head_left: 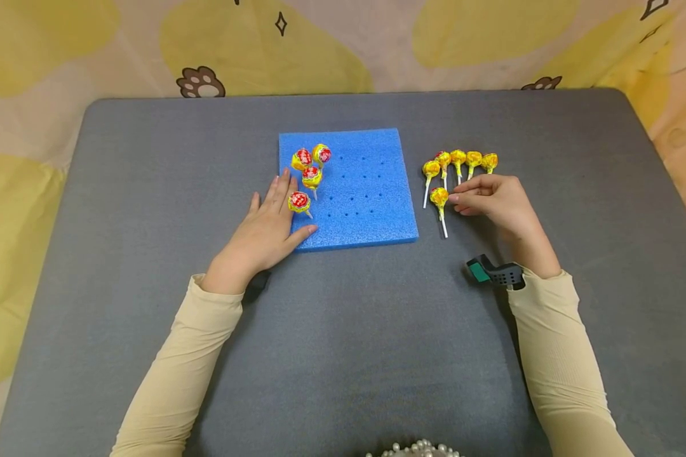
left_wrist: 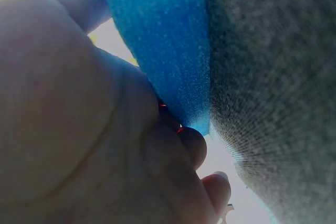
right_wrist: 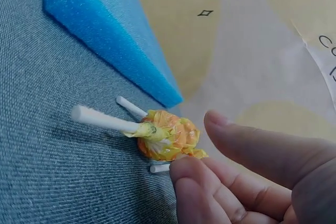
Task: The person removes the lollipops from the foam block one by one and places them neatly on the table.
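My left hand (head_left: 267, 225) lies with spread fingers along the left edge of a blue foam block (head_left: 371, 228), thumb on its near edge. Several lollipops stand in the block near that hand, among them a red-and-yellow lollipop (head_left: 299, 202) beside the fingers. My right hand (head_left: 494, 200) is just right of the nearest loose lollipop (head_left: 439, 197). In the right wrist view, a fingertip is right at the wrapped head of this yellow-orange lollipop (right_wrist: 168, 135), its white stick pointing away from the hand. The thumb stands apart from the wrapper. The left wrist view shows mostly palm and foam.
A row of several loose lollipops (head_left: 458, 157) lies behind the right hand on the grey table (head_left: 343, 330). Rows of small holes (head_left: 352, 198) dot the foam. A patterned yellow cloth (head_left: 343, 44) hangs behind the table's far edge.
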{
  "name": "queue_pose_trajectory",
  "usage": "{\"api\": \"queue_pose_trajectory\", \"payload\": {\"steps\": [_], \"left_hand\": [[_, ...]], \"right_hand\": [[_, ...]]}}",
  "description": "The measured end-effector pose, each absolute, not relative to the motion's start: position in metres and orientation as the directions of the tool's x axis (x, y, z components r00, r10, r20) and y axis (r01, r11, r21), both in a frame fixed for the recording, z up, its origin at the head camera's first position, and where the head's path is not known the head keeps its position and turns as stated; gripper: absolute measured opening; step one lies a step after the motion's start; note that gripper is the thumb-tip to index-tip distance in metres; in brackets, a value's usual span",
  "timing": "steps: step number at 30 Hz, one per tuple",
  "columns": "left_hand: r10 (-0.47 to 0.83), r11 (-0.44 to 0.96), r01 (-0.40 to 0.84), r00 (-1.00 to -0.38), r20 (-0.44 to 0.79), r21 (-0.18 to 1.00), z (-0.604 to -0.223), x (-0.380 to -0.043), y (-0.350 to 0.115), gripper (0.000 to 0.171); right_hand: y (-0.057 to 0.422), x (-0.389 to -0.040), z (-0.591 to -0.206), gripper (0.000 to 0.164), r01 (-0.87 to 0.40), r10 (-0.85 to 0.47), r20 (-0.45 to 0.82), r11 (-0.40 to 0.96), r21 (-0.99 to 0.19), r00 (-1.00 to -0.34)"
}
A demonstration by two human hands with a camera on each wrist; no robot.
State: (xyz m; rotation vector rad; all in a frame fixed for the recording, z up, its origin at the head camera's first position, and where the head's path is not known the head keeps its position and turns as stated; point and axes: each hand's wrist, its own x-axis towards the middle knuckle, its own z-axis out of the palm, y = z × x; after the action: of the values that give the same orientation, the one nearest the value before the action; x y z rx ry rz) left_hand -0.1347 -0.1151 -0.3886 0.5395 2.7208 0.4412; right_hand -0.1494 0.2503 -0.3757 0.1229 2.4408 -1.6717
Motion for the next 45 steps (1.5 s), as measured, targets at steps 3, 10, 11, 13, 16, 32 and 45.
{"api": "queue_pose_trajectory", "payload": {"steps": [3, 10, 11, 13, 16, 32, 45], "left_hand": [[0.414, 0.880, 0.312, -0.874, -0.255, 0.357, -0.388, -0.134, -0.116, 0.087], [0.416, 0.880, 0.317, -0.873, -0.255, 0.353, -0.388, -0.134, -0.116, 0.087], [0.417, 0.880, 0.317, -0.872, -0.256, 0.353, -0.388, -0.134, -0.116, 0.087], [0.416, 0.881, 0.318, -0.872, -0.256, 0.350, -0.388, -0.134, -0.116, 0.087], [0.415, 0.881, 0.316, -0.872, -0.258, 0.351, -0.388, -0.134, -0.116, 0.087], [0.415, 0.881, 0.317, -0.874, -0.252, 0.352, -0.388, -0.133, -0.115, 0.087], [0.406, 0.884, 0.307, -0.878, -0.254, 0.353, -0.388, -0.133, -0.115, 0.087]], "right_hand": [[0.252, -0.151, -0.377, 0.025, 0.163, -0.048, -0.190, 0.337, -0.927, -0.981], [0.250, -0.152, -0.374, 0.020, 0.138, -0.107, -0.167, 0.233, -0.963, -0.980], [0.248, -0.151, -0.374, 0.017, 0.136, -0.113, -0.163, 0.211, -0.968, -0.980], [0.244, -0.152, -0.372, 0.015, 0.128, -0.128, -0.151, 0.171, -0.977, -0.980], [0.236, -0.153, -0.371, 0.015, 0.120, -0.151, -0.139, 0.126, -0.985, -0.979], [0.161, -0.160, -0.366, 0.029, 0.087, -0.321, -0.144, 0.187, -0.979, -0.936], [0.105, -0.158, -0.366, 0.025, 0.050, -0.411, -0.106, 0.145, -0.988, -0.906]]}}
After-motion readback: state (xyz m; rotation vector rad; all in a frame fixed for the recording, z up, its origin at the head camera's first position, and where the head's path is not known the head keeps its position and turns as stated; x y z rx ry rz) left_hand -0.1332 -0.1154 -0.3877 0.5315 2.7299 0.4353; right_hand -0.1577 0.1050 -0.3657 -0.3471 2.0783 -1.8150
